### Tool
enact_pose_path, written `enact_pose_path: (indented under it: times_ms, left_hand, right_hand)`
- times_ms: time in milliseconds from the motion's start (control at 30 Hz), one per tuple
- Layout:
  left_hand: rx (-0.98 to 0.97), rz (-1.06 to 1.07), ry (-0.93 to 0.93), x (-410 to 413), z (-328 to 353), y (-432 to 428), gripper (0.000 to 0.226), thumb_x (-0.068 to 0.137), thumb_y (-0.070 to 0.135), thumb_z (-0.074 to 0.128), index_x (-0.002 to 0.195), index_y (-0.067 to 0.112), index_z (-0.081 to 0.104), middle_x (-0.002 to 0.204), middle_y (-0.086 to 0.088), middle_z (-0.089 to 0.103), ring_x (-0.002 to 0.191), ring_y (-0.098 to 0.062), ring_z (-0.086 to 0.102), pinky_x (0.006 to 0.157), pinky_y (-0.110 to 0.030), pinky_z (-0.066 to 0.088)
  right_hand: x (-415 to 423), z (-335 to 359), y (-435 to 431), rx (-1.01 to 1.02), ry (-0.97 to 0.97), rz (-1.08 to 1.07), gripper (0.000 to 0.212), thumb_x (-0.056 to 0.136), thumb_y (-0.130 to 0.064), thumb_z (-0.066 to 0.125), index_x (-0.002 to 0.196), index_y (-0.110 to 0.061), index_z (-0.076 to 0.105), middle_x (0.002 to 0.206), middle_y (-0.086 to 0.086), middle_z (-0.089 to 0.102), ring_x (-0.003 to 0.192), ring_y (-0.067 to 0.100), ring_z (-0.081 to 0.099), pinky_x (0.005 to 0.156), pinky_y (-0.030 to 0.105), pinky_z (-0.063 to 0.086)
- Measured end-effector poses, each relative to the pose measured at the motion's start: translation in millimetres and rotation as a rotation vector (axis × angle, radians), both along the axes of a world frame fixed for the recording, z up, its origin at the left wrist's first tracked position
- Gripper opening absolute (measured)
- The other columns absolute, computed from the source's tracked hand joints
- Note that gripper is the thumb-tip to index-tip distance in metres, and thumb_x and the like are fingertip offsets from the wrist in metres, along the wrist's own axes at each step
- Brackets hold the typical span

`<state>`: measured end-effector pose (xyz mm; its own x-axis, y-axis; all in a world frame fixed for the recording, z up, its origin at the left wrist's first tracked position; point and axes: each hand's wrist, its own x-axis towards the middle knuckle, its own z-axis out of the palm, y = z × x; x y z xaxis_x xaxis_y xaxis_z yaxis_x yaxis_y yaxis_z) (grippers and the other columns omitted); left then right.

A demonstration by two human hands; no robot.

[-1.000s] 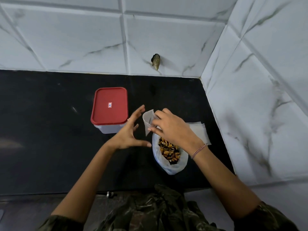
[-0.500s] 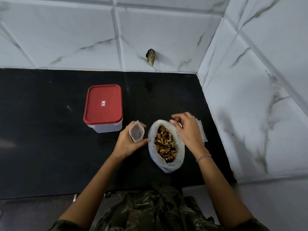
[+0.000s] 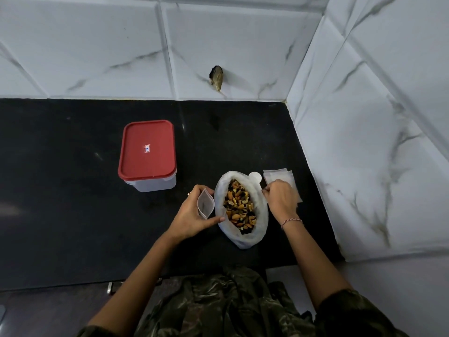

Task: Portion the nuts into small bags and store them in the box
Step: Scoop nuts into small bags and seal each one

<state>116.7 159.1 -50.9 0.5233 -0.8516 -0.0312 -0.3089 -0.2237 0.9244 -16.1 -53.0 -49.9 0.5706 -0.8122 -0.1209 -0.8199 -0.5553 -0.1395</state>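
One small portion at a time: hold small bag gaping in curled left hand fingers, just beside the nuts; steady big bag rim, pinched by right hand fingers; then scoop. Leave lidded box, well apart, for later.

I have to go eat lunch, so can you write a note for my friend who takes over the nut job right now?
Left hand: holds one small bag, mouth open, no nuts visible inside.
Right hand: fingers curled at the right rim of the big bag, seemingly pinching it.
Nuts: in the big bag on the black counter.
Spare bags: stacked right of the big bag.
Box: left of the hands, red lid on.
Done: one small bag opened.
Left: fill the bags, open the box, store them.
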Motion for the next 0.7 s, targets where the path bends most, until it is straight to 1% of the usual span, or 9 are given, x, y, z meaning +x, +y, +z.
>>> enact_pose_path:
  times_ms: [100, 167, 233, 333, 400, 500, 533, 600, 700]
  left_hand:
    - [0.035, -0.013, 0.012, -2.2, -7.3, 3.1, 0.074, 0.06, 0.052, 0.083, 0.117, 0.025, 0.044, 0.112, 0.028, 0.051, 0.112, -0.002, 0.053, 0.091, -0.027, 0.05]
    - [0.05, -0.015, 0.011, -3.0, -12.9, 5.4, 0.077, 0.059, 0.054, 0.084, 0.118, 0.026, 0.043, 0.114, 0.025, 0.052, 0.113, -0.005, 0.054, 0.093, -0.035, 0.05]
    - [0.063, -0.019, 0.011, -4.4, -16.2, 6.3, 0.08, 0.057, 0.056, 0.083, 0.119, 0.026, 0.042, 0.116, 0.024, 0.052, 0.114, -0.005, 0.053, 0.095, -0.037, 0.05]
    - [0.055, -0.006, 0.003, -6.7, -16.2, 5.5, 0.08, 0.058, 0.056, 0.083, 0.119, 0.025, 0.041, 0.116, 0.024, 0.052, 0.113, -0.004, 0.053, 0.094, -0.036, 0.05]
    - [0.044, 0.007, 0.008, -6.7, -17.9, 4.7, 0.077, 0.059, 0.051, 0.084, 0.118, 0.025, 0.041, 0.115, 0.022, 0.054, 0.112, -0.003, 0.054, 0.094, -0.035, 0.05]
    - [0.034, 0.01, 0.007, -5.7, -20.6, 4.3, 0.073, 0.06, 0.046, 0.086, 0.116, 0.026, 0.043, 0.115, 0.016, 0.056, 0.111, -0.007, 0.056, 0.092, -0.037, 0.051]
    - [0.035, 0.009, 0.003, -5.5, -21.6, 4.3, 0.072, 0.061, 0.046, 0.085, 0.116, 0.026, 0.044, 0.115, 0.014, 0.057, 0.11, -0.008, 0.057, 0.091, -0.038, 0.052]
    - [0.035, 0.011, -0.012, -5.8, -22.7, 3.8, 0.069, 0.062, 0.045, 0.085, 0.115, 0.025, 0.046, 0.115, 0.012, 0.057, 0.109, -0.008, 0.057, 0.09, -0.037, 0.052]
    - [0.04, 0.021, -0.04, -6.9, -25.5, 2.7, 0.066, 0.065, 0.041, 0.085, 0.116, 0.025, 0.047, 0.116, 0.011, 0.057, 0.11, -0.008, 0.055, 0.09, -0.034, 0.051]
  right_hand:
    - [0.2, 2.5, -0.1, 0.117, -0.084, -0.059, 0.019, 0.089, -0.029, 0.061, 0.092, -0.015, 0.073, 0.095, 0.005, 0.067, 0.083, 0.018, 0.063, 0.067, 0.029, 0.051]
    - [-3.1, 11.4, 1.4, 0.144, -0.174, -0.091, 0.019, 0.088, -0.029, 0.063, 0.093, -0.013, 0.073, 0.096, 0.006, 0.067, 0.08, 0.018, 0.062, 0.062, 0.026, 0.045]
    - [-9.1, 28.3, 6.4, 0.112, -0.252, -0.102, 0.021, 0.089, -0.028, 0.063, 0.095, -0.011, 0.071, 0.094, 0.004, 0.067, 0.075, 0.015, 0.058, 0.06, 0.023, 0.038]
    - [-18.8, 51.7, 20.3, 0.139, -0.313, -0.089, 0.017, 0.089, -0.027, 0.062, 0.095, -0.012, 0.067, 0.081, -0.003, 0.062, 0.067, 0.008, 0.049, 0.055, 0.018, 0.033]
    - [-22.8, 57.4, 33.7, 0.163, -0.283, -0.038, 0.016, 0.088, -0.03, 0.063, 0.096, -0.016, 0.066, 0.08, -0.005, 0.065, 0.065, 0.007, 0.053, 0.049, 0.017, 0.032]
    - [-26.9, 56.5, 52.5, 0.11, -0.158, 0.047, 0.019, 0.089, -0.032, 0.061, 0.103, -0.019, 0.065, 0.089, -0.001, 0.069, 0.072, 0.008, 0.058, 0.048, 0.015, 0.029]
    - [-28.4, 55.8, 56.3, 0.08, -0.125, 0.071, 0.02, 0.091, -0.032, 0.059, 0.105, -0.019, 0.065, 0.092, 0.0, 0.068, 0.074, 0.009, 0.058, 0.05, 0.015, 0.031]
    - [-30.3, 52.7, 59.5, 0.036, -0.087, 0.108, 0.022, 0.092, -0.031, 0.057, 0.108, -0.018, 0.064, 0.096, 0.001, 0.067, 0.081, 0.011, 0.06, 0.06, 0.016, 0.036]
    - [-28.4, 42.8, 58.7, -0.059, -0.028, 0.203, 0.022, 0.095, -0.026, 0.052, 0.109, -0.015, 0.063, 0.099, 0.002, 0.064, 0.089, 0.013, 0.056, 0.066, 0.019, 0.038]
